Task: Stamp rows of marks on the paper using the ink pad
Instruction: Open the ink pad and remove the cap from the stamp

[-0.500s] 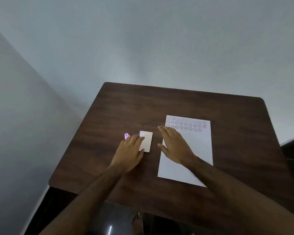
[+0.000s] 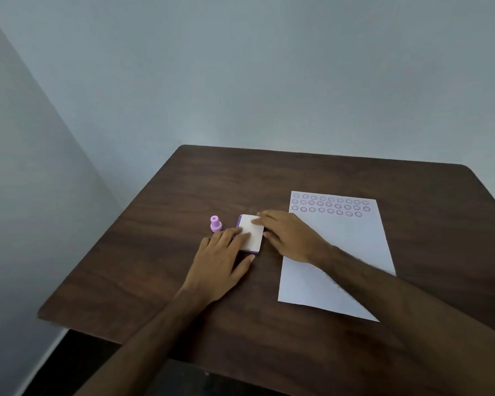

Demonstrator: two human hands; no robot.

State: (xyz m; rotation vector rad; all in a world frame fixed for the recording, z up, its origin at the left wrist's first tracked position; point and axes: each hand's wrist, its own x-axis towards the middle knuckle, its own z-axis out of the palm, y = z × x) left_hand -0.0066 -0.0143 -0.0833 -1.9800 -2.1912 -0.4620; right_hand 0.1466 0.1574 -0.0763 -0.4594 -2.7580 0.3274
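**Both hands on the ink pad case**

My fingers are what matter here: those of my left hand (image 2: 217, 261) lie flat and spread over the lower left part of the ink pad (image 2: 251, 237), pressing rather than gripping, thumb stretched out along the worktop (image 2: 160, 224) below the case. My right hand (image 2: 290, 237) reaches across from the right of the frame, its fingertips (image 2: 257, 221) resting on the upper right edge of the white lid. Neither hand is clenched around anything; both are laid open against the case.

The ink pad sits at the centre of the frame, lid apparently closed, a purple base showing along its left and bottom edges. The little pink stamp (image 2: 215, 223) stands upright just left of it, untouched. The paper (image 2: 340, 252) lies to the right, my right forearm crossing its lower half, with three rows of purple ring marks along its top edge and the rest blank.

I judge the step to be working the lid. To do it well, I should pin the base firmly with the left fingers so it cannot slide toward the stamp, and lift from the right edge gently, keeping my forearm from dragging the sheet askew.
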